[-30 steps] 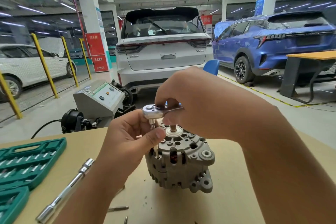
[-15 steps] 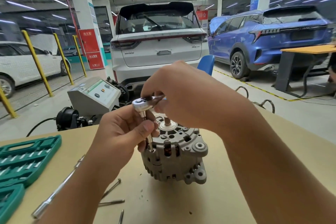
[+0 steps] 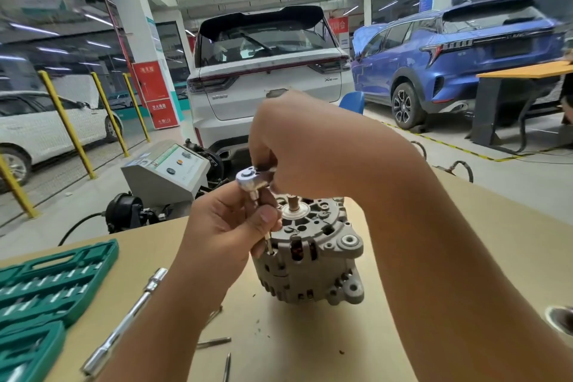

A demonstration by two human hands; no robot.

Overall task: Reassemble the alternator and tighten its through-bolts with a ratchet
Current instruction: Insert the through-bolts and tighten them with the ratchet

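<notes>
A grey alternator (image 3: pixel 310 260) stands on the tan table (image 3: pixel 279 335) with its shaft pointing up. A chrome ratchet (image 3: pixel 251 180) sits above its left rim, with a thin extension running down onto a through-bolt (image 3: pixel 270 246) at the housing edge. My left hand (image 3: pixel 229 236) pinches the extension just under the ratchet head. My right hand (image 3: pixel 307 152) grips the ratchet's handle, which is hidden inside the fist.
A green socket case (image 3: pixel 46 291) lies open at the table's left. A chrome extension bar (image 3: pixel 127 319) and loose long bolts (image 3: pixel 214 342) lie in front. A grey test machine (image 3: pixel 167 170) stands behind the table. Parked cars fill the background.
Both hands stay on the ratchet over the same bolt. My right hand has swung the handle slightly. The camera has shifted a little.
</notes>
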